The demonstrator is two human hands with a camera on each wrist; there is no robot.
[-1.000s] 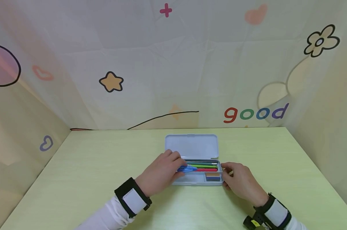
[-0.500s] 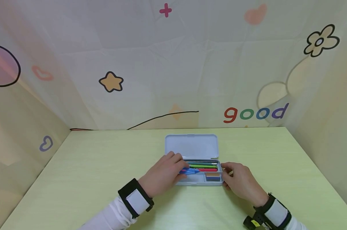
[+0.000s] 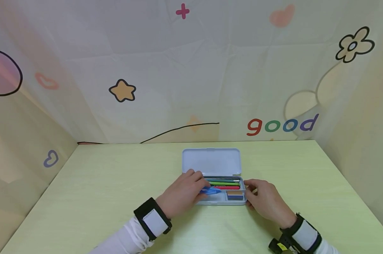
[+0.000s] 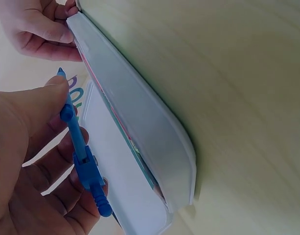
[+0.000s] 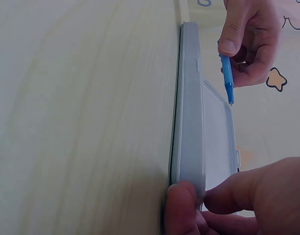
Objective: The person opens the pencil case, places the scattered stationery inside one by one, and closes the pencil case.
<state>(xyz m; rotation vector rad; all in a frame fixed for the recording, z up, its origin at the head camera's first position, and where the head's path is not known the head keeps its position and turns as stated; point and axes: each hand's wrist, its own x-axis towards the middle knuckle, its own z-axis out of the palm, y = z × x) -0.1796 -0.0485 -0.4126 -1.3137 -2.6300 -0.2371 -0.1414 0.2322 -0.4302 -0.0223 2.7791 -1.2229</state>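
Note:
A pale blue pencil case (image 3: 215, 203) lies on the table with its lid folded back. Over its left part, my left hand (image 3: 185, 192) pinches a blue drawing compass (image 4: 79, 142) between thumb and fingers. The left wrist view shows the compass held above the case, its ridged knob near the lower fingers and its tip past the thumb. My right hand (image 3: 267, 198) grips the case's right end, thumb (image 5: 230, 193) at the rim and fingers on the outside. Inside the case lie a green pencil (image 3: 224, 183), a red one (image 3: 232, 187) and others.
A brown and blue eraser (image 3: 235, 195) sits in the case's small front right compartment. The open lid (image 3: 211, 161) lies behind, towards a printed cloth backdrop (image 3: 166, 70) at the table's far edge. Straps with cameras are on both wrists.
My left hand has shifted slightly right and towards me with the compass, which now covers less of the red pencil. My right hand and the case have stayed put.

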